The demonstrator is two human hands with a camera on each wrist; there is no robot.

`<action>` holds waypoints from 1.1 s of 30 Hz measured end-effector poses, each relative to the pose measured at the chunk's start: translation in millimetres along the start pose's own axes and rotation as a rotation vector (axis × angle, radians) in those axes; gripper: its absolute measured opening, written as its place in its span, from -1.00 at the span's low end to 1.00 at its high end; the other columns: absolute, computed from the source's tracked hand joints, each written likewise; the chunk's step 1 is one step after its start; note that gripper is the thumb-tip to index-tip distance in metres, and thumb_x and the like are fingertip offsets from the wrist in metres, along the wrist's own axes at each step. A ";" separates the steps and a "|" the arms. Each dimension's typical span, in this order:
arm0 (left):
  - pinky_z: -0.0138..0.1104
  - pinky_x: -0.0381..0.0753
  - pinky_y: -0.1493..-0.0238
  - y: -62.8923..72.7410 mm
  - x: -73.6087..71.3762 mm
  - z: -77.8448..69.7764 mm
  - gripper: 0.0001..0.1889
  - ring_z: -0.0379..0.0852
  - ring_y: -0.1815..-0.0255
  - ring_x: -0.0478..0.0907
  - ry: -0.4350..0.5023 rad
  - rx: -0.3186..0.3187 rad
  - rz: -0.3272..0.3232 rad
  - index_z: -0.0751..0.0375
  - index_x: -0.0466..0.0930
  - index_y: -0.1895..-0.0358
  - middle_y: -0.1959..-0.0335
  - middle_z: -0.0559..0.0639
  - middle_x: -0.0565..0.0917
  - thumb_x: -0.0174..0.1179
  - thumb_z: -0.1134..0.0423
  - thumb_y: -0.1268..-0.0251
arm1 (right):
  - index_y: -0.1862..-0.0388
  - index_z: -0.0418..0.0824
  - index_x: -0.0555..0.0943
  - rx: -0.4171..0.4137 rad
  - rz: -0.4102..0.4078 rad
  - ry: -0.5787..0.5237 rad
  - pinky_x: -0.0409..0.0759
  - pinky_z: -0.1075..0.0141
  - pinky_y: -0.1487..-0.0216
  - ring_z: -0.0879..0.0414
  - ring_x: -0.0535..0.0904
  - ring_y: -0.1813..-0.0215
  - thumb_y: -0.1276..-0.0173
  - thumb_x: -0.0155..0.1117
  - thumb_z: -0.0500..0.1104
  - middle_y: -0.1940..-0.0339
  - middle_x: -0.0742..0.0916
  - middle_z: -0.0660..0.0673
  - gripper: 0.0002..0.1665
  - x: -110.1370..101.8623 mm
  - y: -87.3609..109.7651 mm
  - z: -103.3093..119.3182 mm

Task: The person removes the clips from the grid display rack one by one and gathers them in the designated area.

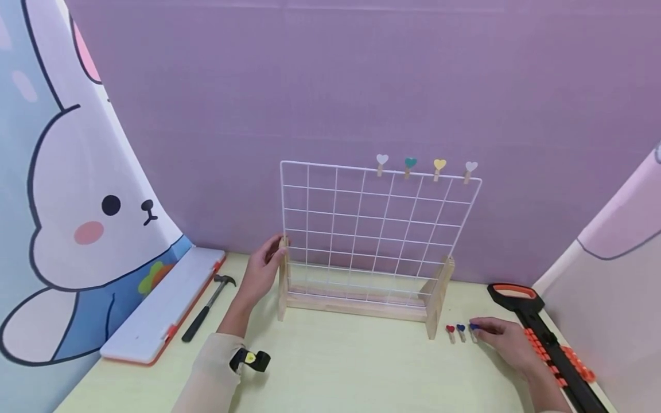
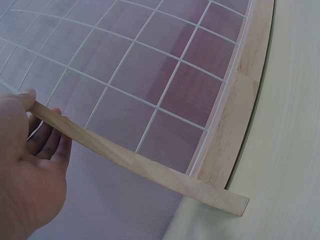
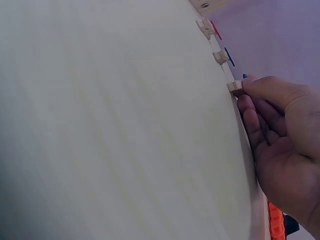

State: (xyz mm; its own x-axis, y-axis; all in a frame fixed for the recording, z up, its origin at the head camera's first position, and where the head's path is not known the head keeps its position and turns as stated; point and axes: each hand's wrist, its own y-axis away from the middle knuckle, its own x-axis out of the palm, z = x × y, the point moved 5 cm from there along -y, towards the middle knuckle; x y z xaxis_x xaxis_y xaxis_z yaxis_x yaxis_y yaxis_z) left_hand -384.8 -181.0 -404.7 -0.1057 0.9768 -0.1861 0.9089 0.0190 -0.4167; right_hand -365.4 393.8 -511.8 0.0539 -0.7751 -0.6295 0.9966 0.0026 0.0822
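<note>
A white wire grid (image 1: 333, 213) stands upright in a wooden stand (image 1: 356, 306). My left hand (image 1: 260, 272) grips the top of the stand's left side post (image 2: 135, 161), thumb on one face and fingers behind. Along the right half of the grid's top wire sit several heart clothespins: white (image 1: 382, 160), green (image 1: 410, 163), yellow (image 1: 439, 166) and another pale one (image 1: 471, 168). To the right of the stand, my right hand (image 1: 508, 343) pinches a blue-heart clothespin (image 3: 234, 88) at the table. Beside it lie another blue-heart clothespin (image 1: 461, 330) and a red-heart one (image 1: 451, 331).
A claw hammer (image 1: 209, 310) and a white case with orange edging (image 1: 160, 310) lie at the left. On the right is a black and orange long-handled tool (image 1: 542, 332). A purple backdrop (image 1: 206, 115) hangs behind the table (image 1: 341, 367).
</note>
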 end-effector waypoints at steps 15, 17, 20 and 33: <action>-0.69 0.44 -0.26 -4.1 1.0 0.1 -0.51 0.12 -0.46 0.46 0.024 0.032 0.006 0.22 0.40 -0.49 -0.41 0.24 0.57 0.08 0.13 -0.63 | -0.32 -0.30 0.62 0.004 -0.020 0.009 0.61 0.56 0.08 0.66 0.51 0.12 -0.43 0.42 -0.05 -0.19 0.77 -0.24 -0.43 0.9 2.0 -2.1; -0.69 0.44 -0.26 -4.3 1.7 -0.6 -0.51 0.11 -0.46 0.46 0.027 0.028 0.008 0.21 0.40 -0.49 -0.41 0.24 0.57 0.07 0.13 -0.63 | -0.35 -0.29 0.60 0.014 -0.022 -0.001 0.59 0.59 0.07 0.70 0.48 0.12 -0.45 0.40 -0.04 -0.22 0.76 -0.23 -0.42 0.3 2.2 -3.2; -0.69 0.44 -0.26 -3.9 1.8 -1.6 -0.50 0.11 -0.47 0.45 0.023 0.022 0.007 0.22 0.39 -0.49 -0.41 0.23 0.56 0.07 0.12 -0.63 | -0.38 -0.30 0.57 0.042 -0.026 -0.027 0.58 0.60 0.08 0.72 0.47 0.13 -0.50 0.34 -0.03 -0.24 0.75 -0.22 -0.41 -1.2 2.3 -3.5; -0.69 0.44 -0.25 1.7 0.4 0.4 -0.51 0.11 -0.46 0.46 0.013 0.006 0.002 0.21 0.39 -0.50 -0.41 0.21 0.56 0.07 0.13 -0.64 | -0.35 -0.29 0.58 -0.185 -0.141 -0.081 0.58 0.60 0.05 0.49 0.65 0.05 -0.56 0.26 0.05 0.02 0.76 0.41 -0.43 -40.8 13.8 55.2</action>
State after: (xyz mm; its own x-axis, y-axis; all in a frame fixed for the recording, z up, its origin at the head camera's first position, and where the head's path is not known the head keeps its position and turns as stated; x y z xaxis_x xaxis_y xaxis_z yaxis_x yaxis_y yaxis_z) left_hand -383.4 -180.6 -405.9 -0.0984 0.9795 -0.1759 0.9065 0.0153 -0.4218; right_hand -357.2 390.6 -442.3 -0.0838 -0.8244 -0.5598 0.9888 0.0008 -0.1492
